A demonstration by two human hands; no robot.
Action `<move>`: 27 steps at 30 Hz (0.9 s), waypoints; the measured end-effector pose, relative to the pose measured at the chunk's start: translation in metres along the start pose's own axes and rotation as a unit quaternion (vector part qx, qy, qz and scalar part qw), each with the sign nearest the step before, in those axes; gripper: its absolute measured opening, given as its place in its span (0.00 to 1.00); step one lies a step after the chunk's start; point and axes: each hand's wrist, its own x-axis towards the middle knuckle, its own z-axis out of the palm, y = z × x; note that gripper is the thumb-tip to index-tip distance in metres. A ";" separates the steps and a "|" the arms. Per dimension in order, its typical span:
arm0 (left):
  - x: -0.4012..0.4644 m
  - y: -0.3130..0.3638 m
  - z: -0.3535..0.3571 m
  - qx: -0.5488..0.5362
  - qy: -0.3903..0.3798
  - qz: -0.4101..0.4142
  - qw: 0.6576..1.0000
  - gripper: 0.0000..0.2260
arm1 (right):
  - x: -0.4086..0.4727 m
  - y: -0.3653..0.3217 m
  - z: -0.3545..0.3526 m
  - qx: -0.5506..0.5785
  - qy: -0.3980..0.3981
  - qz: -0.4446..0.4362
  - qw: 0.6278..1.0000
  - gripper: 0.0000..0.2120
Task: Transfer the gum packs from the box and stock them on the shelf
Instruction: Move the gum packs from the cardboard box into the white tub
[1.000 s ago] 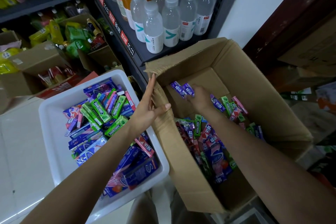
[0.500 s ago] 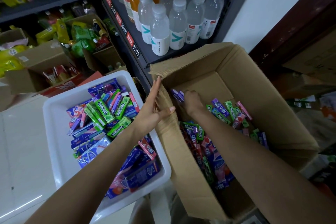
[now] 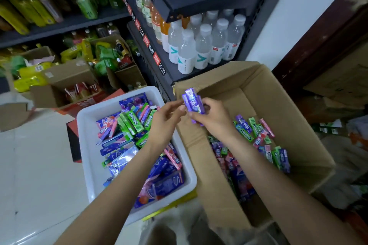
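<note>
My right hand (image 3: 214, 118) grips a small bunch of purple gum packs (image 3: 193, 101), lifted above the left rim of the open cardboard box (image 3: 294, 123). My left hand (image 3: 169, 119) is beside them, its fingertips touching the bunch from the left. More gum packs (image 3: 249, 131) in green, purple and pink lie loose on the box's bottom. A white plastic bin (image 3: 87, 145) to the left holds several gum packs and boxes. The dark shelf (image 3: 167, 65) stands just behind both containers.
Clear water bottles (image 3: 201, 45) and orange drinks fill the shelf above the box. Cardboard boxes of snacks (image 3: 65, 77) sit on the white floor at the left. A brown door frame (image 3: 318, 41) and more cartons stand at the right.
My right hand has lifted the purple packs out of the box's far corner to above its rim. My left hand has left the box flap and come up to the packs. The camera tilted up.
</note>
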 end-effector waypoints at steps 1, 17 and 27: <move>-0.004 0.003 -0.012 -0.035 -0.003 -0.015 0.999 0.06 | -0.001 -0.006 0.017 -0.010 -0.014 -0.009 1.000 0.09; 0.011 -0.075 -0.210 0.353 -0.009 -0.155 0.923 0.27 | -0.012 -0.016 0.220 -0.307 -0.048 -0.104 0.945 0.21; 0.003 -0.057 -0.186 0.387 -0.065 0.046 0.919 0.17 | -0.021 -0.002 0.186 -0.284 -0.011 -0.065 0.957 0.20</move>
